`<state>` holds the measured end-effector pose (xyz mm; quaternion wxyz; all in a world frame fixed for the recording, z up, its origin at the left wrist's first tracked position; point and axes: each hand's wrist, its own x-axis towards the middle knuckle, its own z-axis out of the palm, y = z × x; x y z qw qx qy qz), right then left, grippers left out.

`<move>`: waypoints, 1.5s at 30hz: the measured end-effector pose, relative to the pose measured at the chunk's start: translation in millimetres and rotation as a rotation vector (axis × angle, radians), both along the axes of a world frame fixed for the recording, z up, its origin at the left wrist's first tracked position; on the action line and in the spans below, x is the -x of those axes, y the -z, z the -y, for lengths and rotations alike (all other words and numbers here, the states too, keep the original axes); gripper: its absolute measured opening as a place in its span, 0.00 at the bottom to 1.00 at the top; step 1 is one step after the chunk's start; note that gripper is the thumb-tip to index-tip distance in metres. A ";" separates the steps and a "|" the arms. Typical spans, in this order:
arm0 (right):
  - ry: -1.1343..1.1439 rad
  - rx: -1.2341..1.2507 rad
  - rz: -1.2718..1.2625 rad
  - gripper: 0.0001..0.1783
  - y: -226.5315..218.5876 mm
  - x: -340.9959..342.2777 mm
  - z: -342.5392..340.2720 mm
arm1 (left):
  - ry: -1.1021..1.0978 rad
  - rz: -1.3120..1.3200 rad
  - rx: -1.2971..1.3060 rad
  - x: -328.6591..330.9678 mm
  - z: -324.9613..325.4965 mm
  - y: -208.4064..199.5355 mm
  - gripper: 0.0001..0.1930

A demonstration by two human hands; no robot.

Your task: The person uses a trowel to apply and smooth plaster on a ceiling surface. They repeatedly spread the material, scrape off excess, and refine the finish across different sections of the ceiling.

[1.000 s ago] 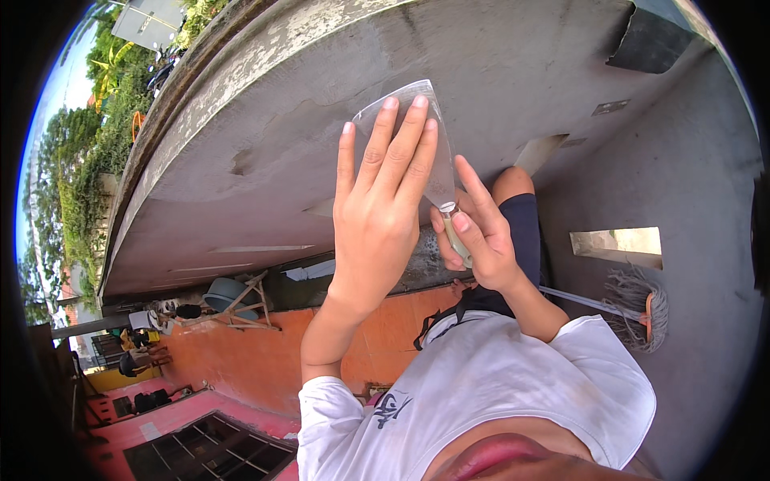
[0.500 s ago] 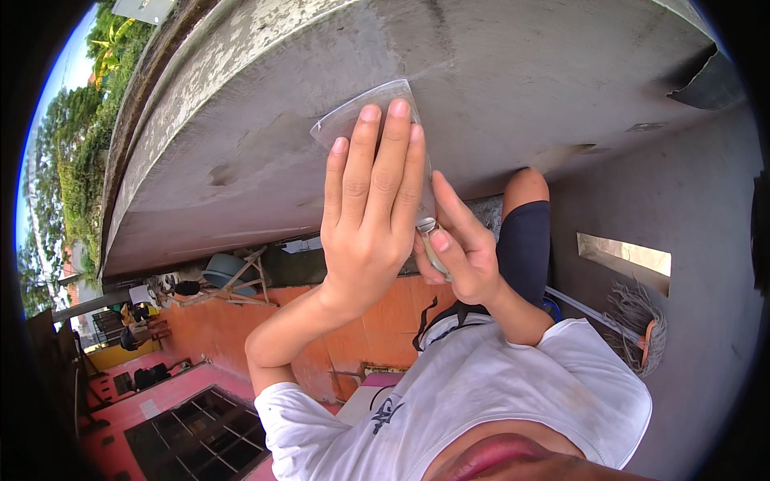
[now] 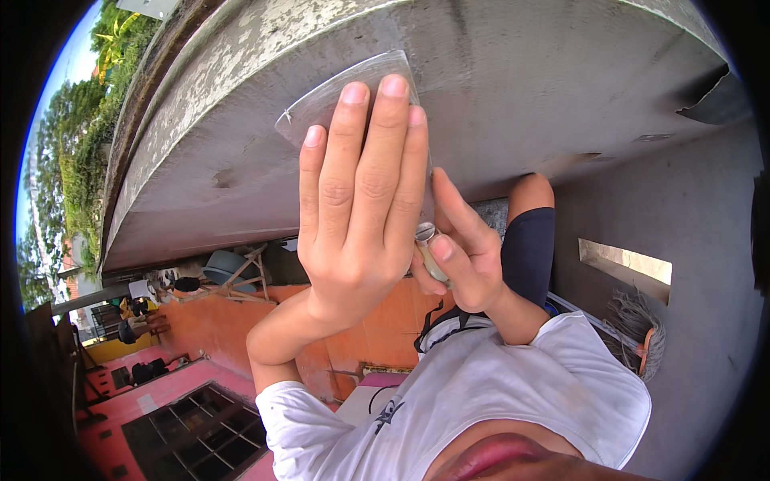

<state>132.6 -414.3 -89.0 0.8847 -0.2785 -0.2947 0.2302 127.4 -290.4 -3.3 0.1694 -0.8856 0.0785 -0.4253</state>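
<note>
A wide, thin-bladed putty knife (image 3: 401,67) lies against a grey plastered surface (image 3: 513,96). Its pale greenish handle (image 3: 441,255), with a metal collar, sits in my right hand (image 3: 469,268), whose thumb and fingers wrap round it. My left hand (image 3: 353,192) rests flat over the blade with its fingers stretched toward the blade's wide edge. That hand hides the middle of the blade; its thumb is out of sight.
A grey mop (image 3: 638,325) leans by the right wall near a slot opening (image 3: 626,267). A torn dark flap (image 3: 714,98) hangs at the upper right. Behind on the left are a blue-grey basin (image 3: 224,268) on a wooden stand and a dark grid window (image 3: 200,433).
The putty knife and my left hand have moved up and slightly left across the grey surface. My right hand keeps its hold on the handle, nearly in place.
</note>
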 end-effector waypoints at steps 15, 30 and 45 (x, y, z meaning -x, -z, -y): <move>-0.028 0.120 -0.036 0.31 -8.5 9.9 9.1 | 0.061 0.034 0.137 2.4 -2.3 7.4 0.18; 0.049 0.143 0.130 0.34 -3.2 3.5 -1.3 | 0.111 0.125 0.148 -5.5 -11.0 16.4 0.17; 0.057 0.082 0.168 0.33 -12.7 -4.0 -2.2 | 0.162 0.172 0.171 -13.4 -15.5 5.4 0.15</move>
